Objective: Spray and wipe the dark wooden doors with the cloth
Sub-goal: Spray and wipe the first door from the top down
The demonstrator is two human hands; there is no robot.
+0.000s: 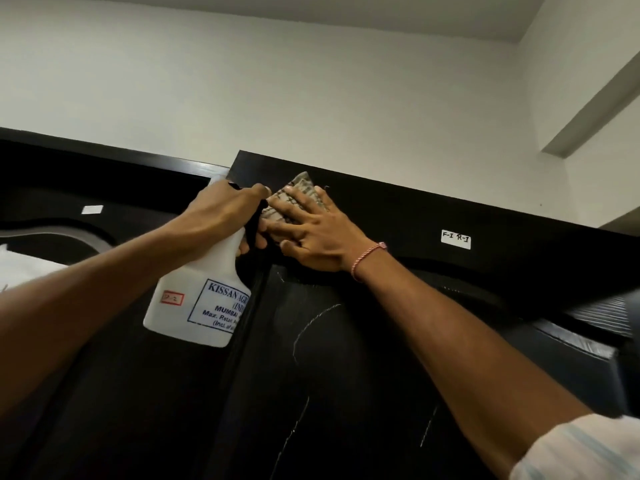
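Wiping the door [346, 375] top rail: our right hand [311, 233] presses the cloth [298, 188] flat with straight fingers, our left hand [221, 216] grips the spray bottle [197, 296]. Best keep pressure even, overlap strokes downward.

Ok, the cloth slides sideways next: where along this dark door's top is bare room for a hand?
Free: the dark wooden door's top rail between the right hand, flat on the patterned beige cloth, and the small white label. Crowded: leftward, where the left hand holding the white plastic spray bottle sits beside the cloth.
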